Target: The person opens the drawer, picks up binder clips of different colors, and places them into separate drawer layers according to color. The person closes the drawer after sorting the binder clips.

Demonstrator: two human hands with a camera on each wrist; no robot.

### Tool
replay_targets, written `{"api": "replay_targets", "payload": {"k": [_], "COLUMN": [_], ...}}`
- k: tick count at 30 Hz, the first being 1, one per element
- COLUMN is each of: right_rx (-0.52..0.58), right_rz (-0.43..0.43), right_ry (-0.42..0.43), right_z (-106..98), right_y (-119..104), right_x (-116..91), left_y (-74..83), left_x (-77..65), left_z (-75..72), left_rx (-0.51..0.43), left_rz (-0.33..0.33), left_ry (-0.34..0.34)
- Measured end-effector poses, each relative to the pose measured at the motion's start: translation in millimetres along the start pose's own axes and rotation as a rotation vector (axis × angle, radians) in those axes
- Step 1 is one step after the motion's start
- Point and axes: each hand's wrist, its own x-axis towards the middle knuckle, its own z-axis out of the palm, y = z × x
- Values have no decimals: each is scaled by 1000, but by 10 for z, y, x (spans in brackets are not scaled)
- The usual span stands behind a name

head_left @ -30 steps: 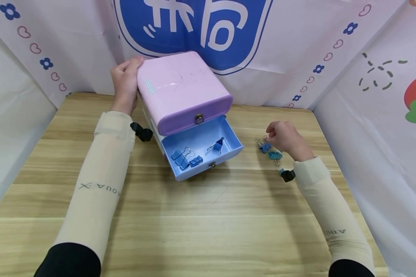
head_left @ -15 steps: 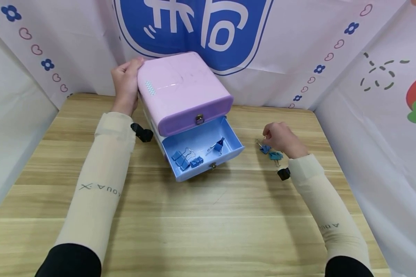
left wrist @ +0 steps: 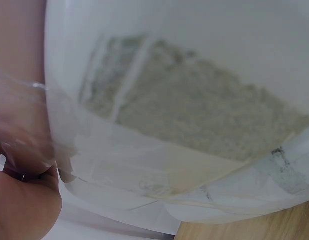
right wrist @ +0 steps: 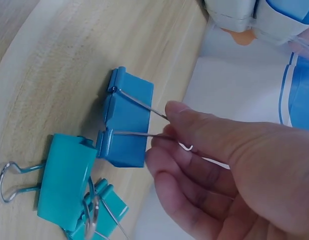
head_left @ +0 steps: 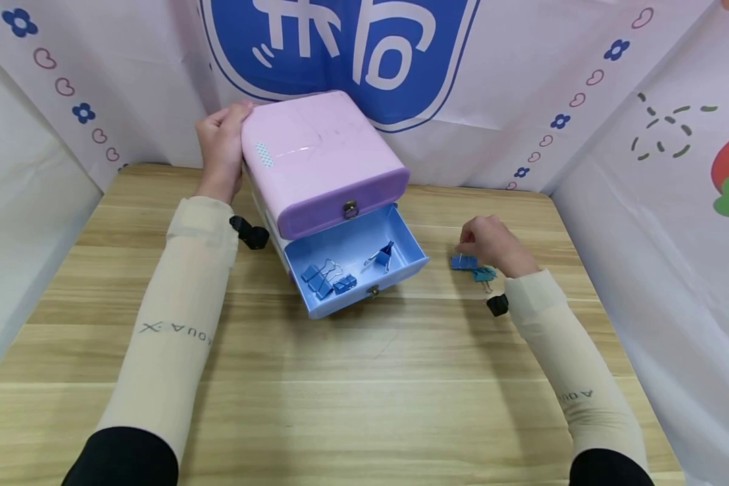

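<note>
In the head view my right hand [head_left: 497, 244] is low over the table at the right, its thumb and fingers pinching the wire handles of a blue binder clip [right wrist: 132, 117]. Beside that clip lie a teal binder clip [right wrist: 64, 175] and a smaller teal one [right wrist: 113, 210], partly overlapping. My left hand [head_left: 220, 147] grips the back left corner of a pink-topped drawer box [head_left: 325, 145]; some of its fingers are hidden behind the box. Below the lilac front, a light blue drawer [head_left: 396, 275] is pulled out, with several blue binder clips [head_left: 323, 283] inside.
The wooden table [head_left: 364, 405] carries the box at its back left part. A printed cloth [head_left: 462, 148] hangs right behind the box, and white side sheets [head_left: 656, 270] border the table. Black wrist cameras [head_left: 249, 233] are worn on both wrists.
My right hand has shifted slightly left. The blue binder clip on the table has turned, so its broad side now faces the head camera. My left hand and the box stay put.
</note>
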Motion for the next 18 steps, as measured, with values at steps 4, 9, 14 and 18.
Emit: {"api": "replay_targets", "payload": {"k": [4,9,14,18], "right_rx": [1,16,3,5], "right_rz": [-33,-48,-78,-97], "right_ry": [14,24,85,142], "right_z": [-22,-59,-130,-217], "right_y": [-10,-44,-113,-208], "right_x": [-35,-93,-146,-199], "left_y": [4,7,15,25], "left_x": [-5,-10,-21,-23], "left_z": [2,1,1,7], "left_rx": [8,4,1,4], "left_rz": [-3,-14,-20,-20], "left_ry": [3,0,-8,-8]}}
